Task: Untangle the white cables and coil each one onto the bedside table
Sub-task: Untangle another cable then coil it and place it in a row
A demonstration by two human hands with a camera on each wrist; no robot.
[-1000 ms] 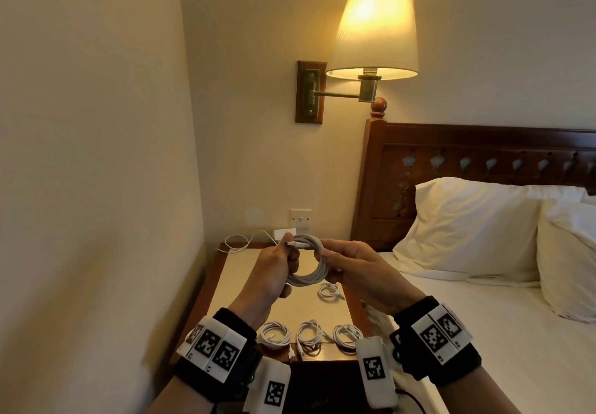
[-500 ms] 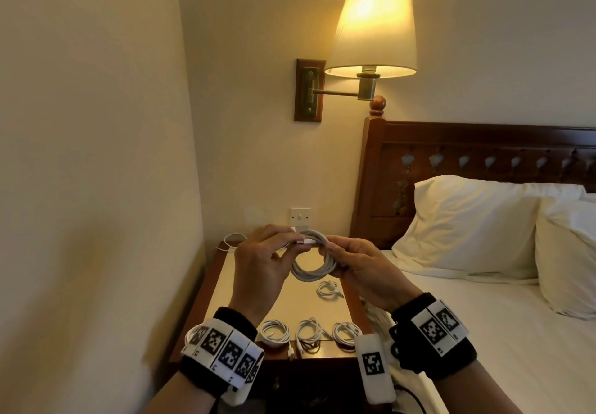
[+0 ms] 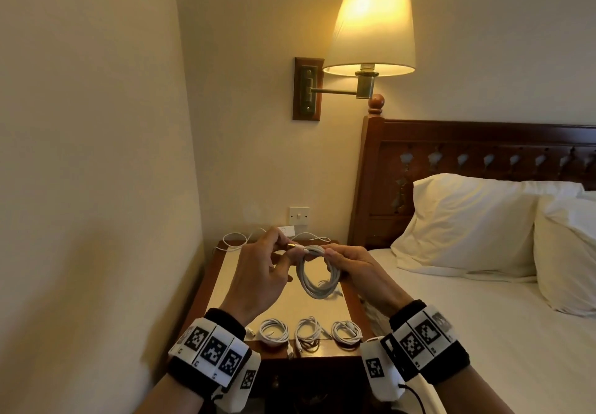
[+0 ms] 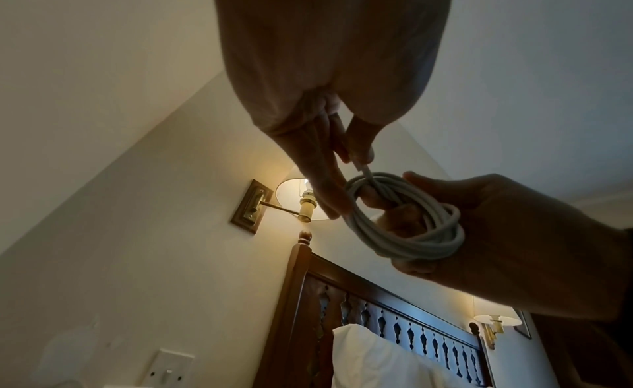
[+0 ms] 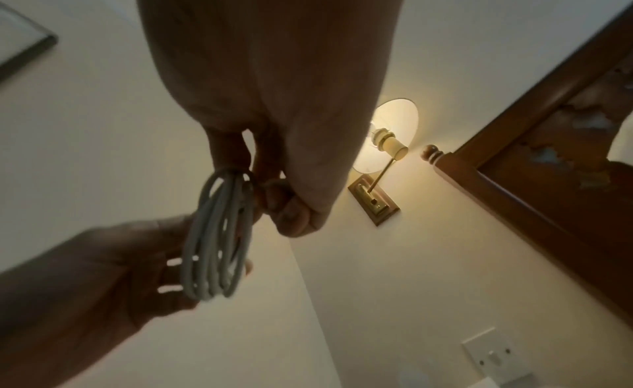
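1. Head view: the left hand [image 3: 258,276] pinches the plug end of a coiled white cable [image 3: 317,273], while the right hand [image 3: 358,271] grips the coil's upper edge; the loops hang between both hands, above the brown wooden bedside table [image 3: 206,287]. Only here do three small finished white cable coils [image 3: 308,333] show, in a row at the table's near edge, and a loose white cable [image 3: 235,239] at its far edge, below a white wall switch [image 3: 299,215].
2. Left wrist view: from below, the left fingers [image 4: 329,182] and thumb nip the cable end where it enters the coil; the right fingers are curled through the loops.
3. Right wrist view: the coil appears edge-on and blurred, clamped in the right hand, with the left palm behind it. The lit wall lamp [image 5: 390,139] glows beyond.
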